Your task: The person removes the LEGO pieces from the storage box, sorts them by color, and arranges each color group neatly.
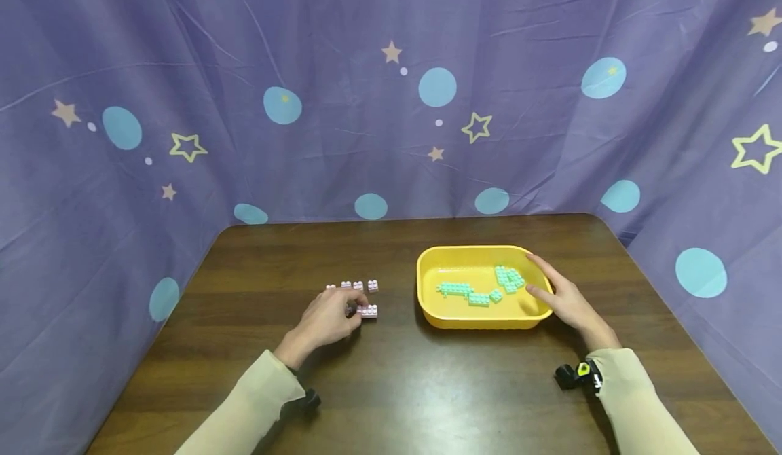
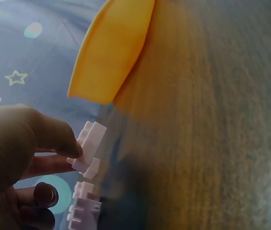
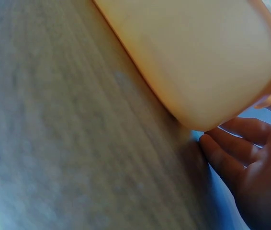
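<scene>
A pale-pink, oblong, studded brick (image 1: 368, 312) is pinched by the left hand (image 1: 328, 316), the yellow tray (image 1: 482, 323) touched by the spread right hand (image 1: 569, 303).

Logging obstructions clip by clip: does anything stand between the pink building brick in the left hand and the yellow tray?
Nothing loose visibly stands between the pink building brick and the yellow tray: only wooden tabletop, then the tray's raised side wall.
</scene>
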### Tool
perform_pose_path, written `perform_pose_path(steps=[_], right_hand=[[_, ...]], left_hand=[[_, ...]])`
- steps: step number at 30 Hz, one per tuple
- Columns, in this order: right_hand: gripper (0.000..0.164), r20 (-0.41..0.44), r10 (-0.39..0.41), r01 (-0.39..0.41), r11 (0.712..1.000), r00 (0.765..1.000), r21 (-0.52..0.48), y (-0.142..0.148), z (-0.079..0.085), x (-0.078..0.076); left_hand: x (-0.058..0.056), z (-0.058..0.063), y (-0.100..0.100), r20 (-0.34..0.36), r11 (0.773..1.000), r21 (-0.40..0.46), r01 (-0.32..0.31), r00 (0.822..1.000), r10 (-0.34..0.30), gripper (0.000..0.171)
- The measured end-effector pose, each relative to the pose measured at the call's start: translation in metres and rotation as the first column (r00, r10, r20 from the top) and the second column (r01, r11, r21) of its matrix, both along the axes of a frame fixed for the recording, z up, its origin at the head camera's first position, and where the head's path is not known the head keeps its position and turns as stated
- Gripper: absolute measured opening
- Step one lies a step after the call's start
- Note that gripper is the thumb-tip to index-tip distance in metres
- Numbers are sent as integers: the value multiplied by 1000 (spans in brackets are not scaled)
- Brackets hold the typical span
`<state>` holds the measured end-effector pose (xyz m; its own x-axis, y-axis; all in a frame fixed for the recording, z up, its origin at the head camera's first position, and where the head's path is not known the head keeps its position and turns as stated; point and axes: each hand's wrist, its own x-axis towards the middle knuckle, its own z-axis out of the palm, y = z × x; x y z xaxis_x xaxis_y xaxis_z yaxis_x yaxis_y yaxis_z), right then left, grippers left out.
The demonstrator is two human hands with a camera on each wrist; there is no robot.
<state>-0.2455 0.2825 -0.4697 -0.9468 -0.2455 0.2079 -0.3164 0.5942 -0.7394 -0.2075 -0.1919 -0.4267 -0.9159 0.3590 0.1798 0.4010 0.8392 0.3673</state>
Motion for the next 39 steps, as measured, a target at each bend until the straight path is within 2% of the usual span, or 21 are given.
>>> perform_pose_path(steps=[4, 9, 12, 24, 39], right_hand=[[65, 18, 1, -1, 1000, 1000, -4, -1, 0, 0], [66, 16, 2, -2, 1000, 1000, -11, -1, 1, 0], [66, 16, 5, -4, 1000, 1000, -16, -1, 1, -1], [67, 24, 7, -6, 1000, 1000, -25, 1, 0, 0], [66, 19, 4, -3, 1000, 1000, -31, 0, -1, 0]], left_hand=[[-2, -4, -1, 12, 999, -15, -33, 999, 33, 20], [-5, -7, 0, -12, 998, -26, -58, 998, 58, 20], [-7, -8, 0, -24, 997, -32, -63, 998, 62, 19], [-9, -12, -1, 1, 995, -53, -81, 997, 82, 18], [-8, -14, 0, -1, 993, -80, -85, 996, 86, 18]])
